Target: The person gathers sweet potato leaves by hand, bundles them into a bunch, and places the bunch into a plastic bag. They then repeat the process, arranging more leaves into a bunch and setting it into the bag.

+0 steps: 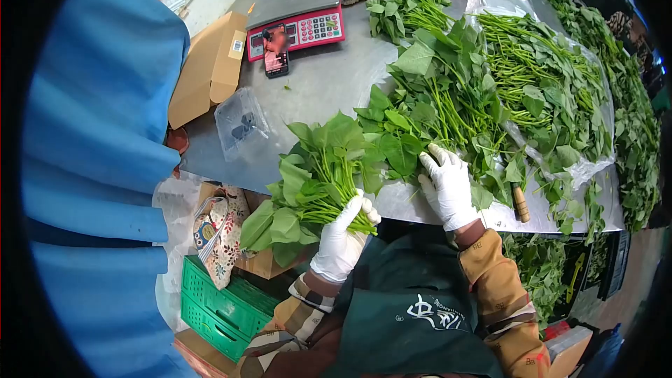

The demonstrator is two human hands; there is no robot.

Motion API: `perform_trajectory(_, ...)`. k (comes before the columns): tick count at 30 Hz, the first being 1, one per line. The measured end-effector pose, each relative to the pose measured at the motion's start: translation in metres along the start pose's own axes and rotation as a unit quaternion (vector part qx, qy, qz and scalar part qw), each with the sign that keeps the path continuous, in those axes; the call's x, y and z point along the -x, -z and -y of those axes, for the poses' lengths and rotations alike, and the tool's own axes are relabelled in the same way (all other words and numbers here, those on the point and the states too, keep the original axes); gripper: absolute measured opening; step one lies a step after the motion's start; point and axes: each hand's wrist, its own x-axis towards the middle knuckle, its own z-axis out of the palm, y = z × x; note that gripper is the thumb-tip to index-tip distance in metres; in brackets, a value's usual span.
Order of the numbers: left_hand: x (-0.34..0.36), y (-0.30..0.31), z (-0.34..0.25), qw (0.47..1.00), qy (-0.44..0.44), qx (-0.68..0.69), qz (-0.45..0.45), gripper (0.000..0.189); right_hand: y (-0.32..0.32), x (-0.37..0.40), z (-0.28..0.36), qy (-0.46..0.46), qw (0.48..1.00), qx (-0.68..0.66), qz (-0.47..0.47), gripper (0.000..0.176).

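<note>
A bunch of leafy greens [318, 185] with long green stems is gripped in my white-gloved left hand [343, 238], fingers wrapped round the stem ends. Its broad leaves spread up and to the left, over the table's front edge. My right hand [446, 185], also in a white glove, has its fingers stretched out at the near edge of a pile of the same greens [448, 98]. Its fingertips are by the leaves, and no stem shows in its grasp. Just right of it, a wooden handle [521, 203] sticks out from under the leaves.
A red scale [304, 17] stands at the back left, a phone [276, 50] leaning on it. Nearby are a clear plastic container [241, 124] and a cardboard box [210, 70]. More greens lie on plastic sheeting [584, 168] at right. A green crate [224, 311] sits below.
</note>
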Motion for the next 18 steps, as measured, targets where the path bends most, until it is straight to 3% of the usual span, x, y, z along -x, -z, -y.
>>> perform_trajectory(18, -0.0003, 0.0059, 0.0001, 0.999, 0.007, -0.03, 0.017, 0.016, -0.0005, 0.0035, -0.0012, 0.0, 1.0, -0.023, -0.001, 0.048)
